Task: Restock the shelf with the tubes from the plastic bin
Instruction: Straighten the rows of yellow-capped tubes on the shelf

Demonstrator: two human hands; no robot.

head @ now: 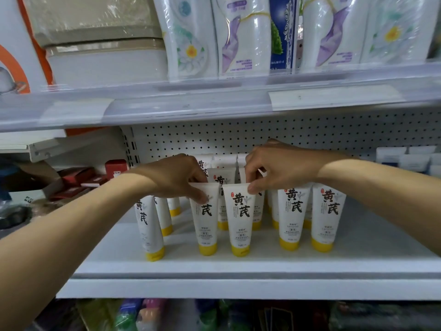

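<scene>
white metal shelf [238, 268] with a smooth painted deck and a perforated back panel [310, 137]. above it, an upper shelf [214, 108] fronted by a clear price rail carries film-wrapped packs [238, 37]. the plastic bin is not in view. the tubes [294, 211] stand on the shelf in short rows running front to back, each upright on its cap, long axis vertical, flat crimped end uppermost. the left hand [176, 180] enters from the lower left and the right hand [281, 168] from the right, and they meet over the middle rows. each hand's fingers [201, 197] are curled and closed in a pinch on the crimped top edge of one front-row tube. the left hand holds the left tube [207, 225] and the right hand holds the right tube [241, 225]. the two tubes stand side by side with a narrow gap between them. each tube lies directly below the fingers that hold it, and each cap appears to rest on the deck. neither hand is nearer the other's tube, so the coming move probably turns on a straight upward release or a slight nudge into line. the tube bodies are glossy, soft white plastic with black brush characters, tapering from the wide flat crimp to a round yellow cap [208, 249]. that base is narrow, so a tube is likely to topple if it is let go off vertical.
</scene>
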